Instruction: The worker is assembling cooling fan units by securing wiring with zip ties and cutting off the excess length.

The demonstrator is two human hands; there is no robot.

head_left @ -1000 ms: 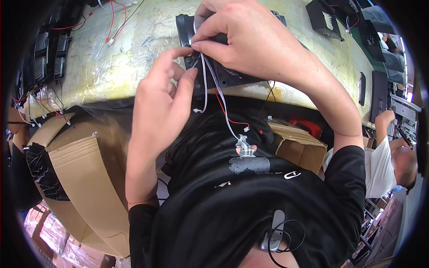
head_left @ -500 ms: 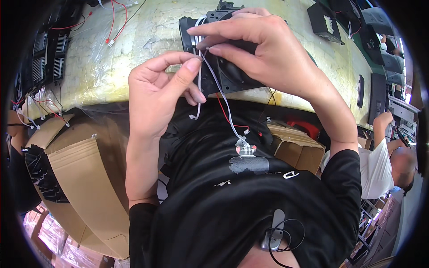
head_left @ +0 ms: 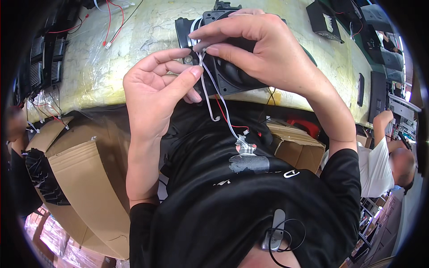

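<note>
- White cables [head_left: 225, 105], head view: they run over the near-left edge of a black fan unit [head_left: 229, 76], then dangle over the person's black shirt [head_left: 205, 187].
- Right hand [head_left: 261, 47]: thumb and a finger pinched on the cables, index raised above.
- Left hand [head_left: 154, 91]: half-curled, thumb tip at the cables just below the right's pinch; can't tell from here if it grips.
- Handling, my guess: cables light, limp, a bit slick; pinch close to the unit's edge, leave the small end plugs alone, since thin wires could pull out.
- Fan unit: looks like stiff plastic, moderate weight; take it by the outer frame, off the middle.
- Red lead [head_left: 221, 109]: hangs below the unit beside the cables, looks just as thin and easy to snag.
- Containers: big cardboard box [head_left: 89, 178] by the person's left, flaps up; black folded material [head_left: 43, 174] at its left edge, can't tell if inside. Contents hidden.
- Smaller cardboard box [head_left: 297, 152] on the right, top open, inside shadowed, contents unclear; red thing [head_left: 308, 128] just behind it.
- Worktable [head_left: 129, 49]: yellowish, plastic-covered; unit sits at its near edge.
</note>
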